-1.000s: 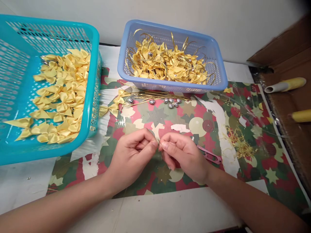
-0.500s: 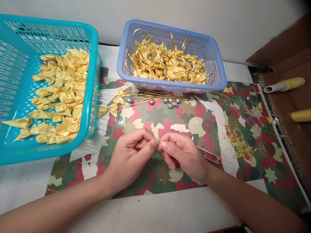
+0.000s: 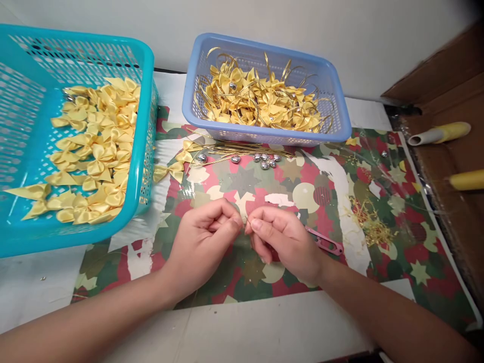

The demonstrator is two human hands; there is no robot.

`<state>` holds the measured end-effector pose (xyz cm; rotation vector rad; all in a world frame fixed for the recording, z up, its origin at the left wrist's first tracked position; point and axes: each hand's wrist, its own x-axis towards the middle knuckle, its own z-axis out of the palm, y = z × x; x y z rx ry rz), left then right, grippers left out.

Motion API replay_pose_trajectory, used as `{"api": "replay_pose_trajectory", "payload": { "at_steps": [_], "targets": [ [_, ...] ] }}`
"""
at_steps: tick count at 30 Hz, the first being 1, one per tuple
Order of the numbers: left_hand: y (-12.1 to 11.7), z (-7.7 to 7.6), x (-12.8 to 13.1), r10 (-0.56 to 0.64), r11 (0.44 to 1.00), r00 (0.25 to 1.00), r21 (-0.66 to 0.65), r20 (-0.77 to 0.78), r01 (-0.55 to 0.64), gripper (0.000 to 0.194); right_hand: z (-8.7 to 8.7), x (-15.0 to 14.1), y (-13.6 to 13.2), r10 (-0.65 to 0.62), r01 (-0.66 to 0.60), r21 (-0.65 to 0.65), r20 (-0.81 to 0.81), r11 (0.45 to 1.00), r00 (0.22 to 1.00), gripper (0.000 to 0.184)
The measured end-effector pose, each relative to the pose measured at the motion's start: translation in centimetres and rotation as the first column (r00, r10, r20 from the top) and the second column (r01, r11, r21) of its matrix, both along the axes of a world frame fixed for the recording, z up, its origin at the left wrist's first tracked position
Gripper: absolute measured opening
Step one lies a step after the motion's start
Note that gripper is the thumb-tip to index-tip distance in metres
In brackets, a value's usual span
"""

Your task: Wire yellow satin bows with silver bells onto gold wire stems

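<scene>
My left hand [image 3: 207,239] and my right hand [image 3: 285,239] face each other above the patterned sheet [image 3: 249,297], thumb and forefinger of each pinched together. A short, thin strand shows at the fingertips between them; most of it is hidden, so its kind is unclear. Under the right hand lies a pink cutter [image 3: 333,246], partly covered. Beyond the hands sit several small silver bells [image 3: 265,161] beside a bundle of gold cords [image 3: 245,148]. Two loose yellow bows [image 3: 169,172] rest to their left.
A teal basket [image 3: 136,151] holding many yellow bows stands at left. At the back is a blue basket [image 3: 264,128] of bows with gold cord loops. Yellow thread scraps [image 3: 372,222] lie right; a cardboard box [image 3: 461,111] with tubes borders the right edge.
My hands keep almost the same pinched pose, fingertips close together. The view has shifted very slightly; the baskets and bells stay in place.
</scene>
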<state>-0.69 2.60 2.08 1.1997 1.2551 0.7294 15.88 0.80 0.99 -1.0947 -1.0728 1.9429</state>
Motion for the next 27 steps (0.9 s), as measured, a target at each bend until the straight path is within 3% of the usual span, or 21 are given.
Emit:
{"api": "replay_pose_trajectory", "payload": {
  "at_steps": [8,27],
  "targets": [
    [0.27,0.02,0.15,0.042,0.998,0.998,-0.037,-0.04,-0.043,0.018,0.04,0.01,0.0,-0.003,0.003,-0.014,0.0,1.0,1.0,0.019],
    [0.67,0.59,0.27,0.025,0.998,0.999,-0.063,-0.022,-0.026,0.023,0.04,-0.12,0.0,-0.012,0.012,-0.006,0.007,1.0,1.0,0.019]
  ]
}}
